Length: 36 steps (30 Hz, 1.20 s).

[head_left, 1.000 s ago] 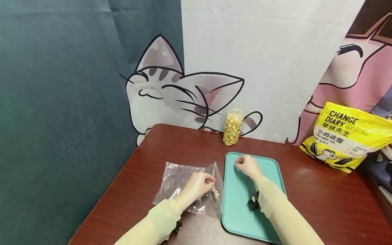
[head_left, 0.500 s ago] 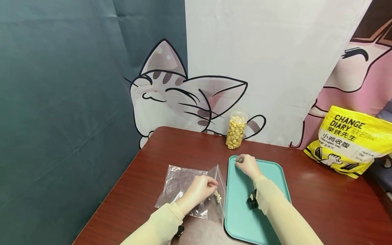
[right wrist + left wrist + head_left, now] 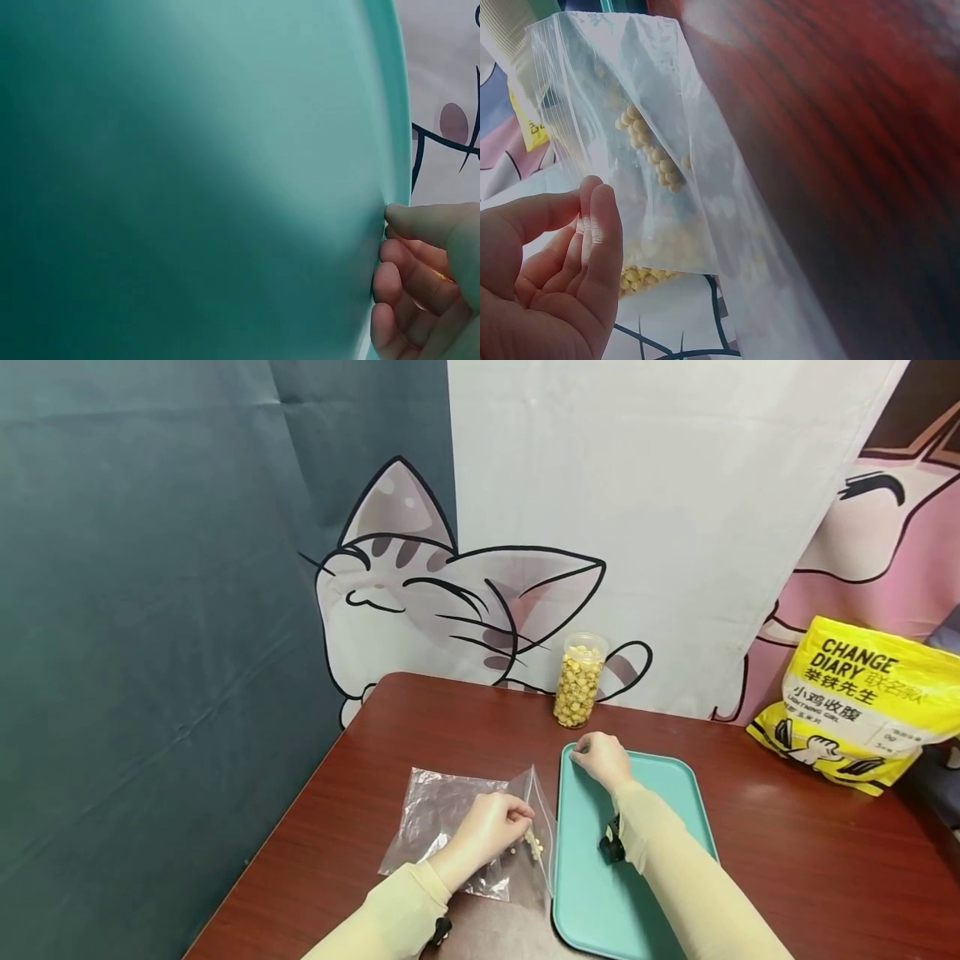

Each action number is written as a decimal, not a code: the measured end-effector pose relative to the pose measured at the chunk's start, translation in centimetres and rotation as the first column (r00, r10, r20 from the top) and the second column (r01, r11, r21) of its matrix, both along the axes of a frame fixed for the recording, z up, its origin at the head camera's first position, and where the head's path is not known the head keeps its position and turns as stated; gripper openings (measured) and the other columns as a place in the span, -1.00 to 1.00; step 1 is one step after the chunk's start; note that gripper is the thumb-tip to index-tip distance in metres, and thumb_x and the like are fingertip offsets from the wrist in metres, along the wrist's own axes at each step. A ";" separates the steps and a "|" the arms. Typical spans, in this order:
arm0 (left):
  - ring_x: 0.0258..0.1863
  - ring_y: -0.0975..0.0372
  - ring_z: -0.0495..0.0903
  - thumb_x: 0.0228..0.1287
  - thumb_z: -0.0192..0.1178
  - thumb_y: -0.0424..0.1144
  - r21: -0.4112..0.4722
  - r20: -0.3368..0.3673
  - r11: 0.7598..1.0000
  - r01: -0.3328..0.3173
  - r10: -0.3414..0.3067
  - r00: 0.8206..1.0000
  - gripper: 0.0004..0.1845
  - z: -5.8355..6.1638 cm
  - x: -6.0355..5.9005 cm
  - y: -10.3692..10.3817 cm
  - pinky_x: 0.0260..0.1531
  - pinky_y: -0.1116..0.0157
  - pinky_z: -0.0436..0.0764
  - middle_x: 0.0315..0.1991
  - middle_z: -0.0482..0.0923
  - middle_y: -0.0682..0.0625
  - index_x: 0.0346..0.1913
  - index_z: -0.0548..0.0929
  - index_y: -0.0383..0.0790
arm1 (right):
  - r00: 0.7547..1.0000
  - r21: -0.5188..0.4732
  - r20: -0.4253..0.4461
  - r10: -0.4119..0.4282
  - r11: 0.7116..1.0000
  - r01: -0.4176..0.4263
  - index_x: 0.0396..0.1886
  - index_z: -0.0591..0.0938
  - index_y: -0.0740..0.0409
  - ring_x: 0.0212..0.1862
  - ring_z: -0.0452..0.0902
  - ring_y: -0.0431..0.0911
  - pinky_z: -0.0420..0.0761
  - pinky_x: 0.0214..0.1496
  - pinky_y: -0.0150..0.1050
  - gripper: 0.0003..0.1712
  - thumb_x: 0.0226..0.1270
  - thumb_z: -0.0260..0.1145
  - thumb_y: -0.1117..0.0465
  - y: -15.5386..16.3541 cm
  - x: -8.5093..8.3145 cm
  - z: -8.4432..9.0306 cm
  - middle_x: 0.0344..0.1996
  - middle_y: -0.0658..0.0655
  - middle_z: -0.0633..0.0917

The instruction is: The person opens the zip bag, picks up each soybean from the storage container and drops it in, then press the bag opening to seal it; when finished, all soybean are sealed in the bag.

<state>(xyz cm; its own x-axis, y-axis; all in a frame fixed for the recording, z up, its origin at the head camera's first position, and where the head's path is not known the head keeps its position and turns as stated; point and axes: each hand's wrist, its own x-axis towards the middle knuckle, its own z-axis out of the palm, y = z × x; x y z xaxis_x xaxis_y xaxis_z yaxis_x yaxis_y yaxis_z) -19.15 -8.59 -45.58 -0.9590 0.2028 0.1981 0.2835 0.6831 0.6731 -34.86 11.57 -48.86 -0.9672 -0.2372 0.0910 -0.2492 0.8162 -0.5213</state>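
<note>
"CHANGE DIARY" — yellow bag (image 3: 847, 706)

This looked like a corner of a home arranged for recording rather than a shop or lab. A small reddish wood-grain desk (image 3: 420, 727) stood against hanging cloth backdrops (image 3: 150, 568) printed with a large cartoon cat (image 3: 435, 593), dark teal at the left and pink at the far right. A yellow bag (image 3: 851, 706) with a cat drawn on it sat at the far right, and a clear jar of yellowish pellets (image 3: 577, 681) stood at the desk's far edge.
</note>
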 end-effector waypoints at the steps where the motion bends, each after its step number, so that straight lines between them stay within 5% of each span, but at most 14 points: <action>1: -0.62 0.51 0.37 0.00 0.13 -0.40 -0.001 0.000 1.000 0.000 0.000 1.000 -0.81 0.0 0.0 0.0 -0.51 0.53 0.42 -0.63 0.56 0.17 -0.36 0.74 -0.25 | 1.000 0.016 -0.002 -0.002 1.000 0.002 -0.38 0.71 0.18 -0.40 0.59 -0.05 0.57 -0.34 -0.09 -0.87 0.16 0.36 0.19 -0.1 0.0 0.1 -0.40 0.12 0.72; 19: -0.64 0.52 0.38 0.02 0.14 -0.40 0.011 0.014 1.000 -0.002 0.001 1.000 -0.81 0.0 -0.2 -0.2 -0.51 0.52 0.43 -0.63 0.57 0.15 -0.35 0.74 -0.26 | 0.999 0.056 -0.002 0.034 0.998 -0.034 -0.37 0.71 0.17 -0.42 0.60 -0.07 0.59 -0.38 -0.11 -0.89 0.17 0.35 0.22 -0.5 -0.2 0.3 -0.39 0.12 0.72; 29: -0.61 0.52 0.40 0.02 0.15 -0.40 0.015 -0.006 1.000 -0.008 0.008 1.000 -0.82 0.0 -0.1 -0.2 -0.51 0.53 0.43 -0.59 0.61 0.13 -0.35 0.74 -0.25 | 0.997 0.111 -0.038 0.061 0.992 -0.057 -0.59 0.64 0.08 -0.63 0.27 -0.18 0.28 -0.60 -0.28 -0.86 0.12 0.26 0.26 0.4 0.7 0.7 -0.68 -0.03 0.53; 36: -0.67 0.54 0.39 0.05 0.14 -0.40 0.033 0.008 0.999 -0.001 0.001 1.000 -0.82 -0.2 0.0 -0.3 -0.50 0.53 0.46 -0.61 0.61 0.12 -0.33 0.74 -0.26 | 0.998 -0.002 0.002 0.065 0.998 -0.065 -0.42 0.70 0.11 -0.51 0.51 -0.17 0.48 -0.48 -0.22 -0.91 0.16 0.30 0.22 1.0 3.0 1.7 -0.51 0.01 0.68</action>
<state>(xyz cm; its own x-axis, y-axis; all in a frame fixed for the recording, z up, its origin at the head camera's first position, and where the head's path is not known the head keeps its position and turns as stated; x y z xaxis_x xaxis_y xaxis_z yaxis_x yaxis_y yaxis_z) -19.17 -8.85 -45.74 -0.9608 0.1951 0.1971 0.2773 0.6607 0.6975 -31.81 12.59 -47.17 -0.9499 -0.2994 0.0893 -0.3005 0.7971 -0.5238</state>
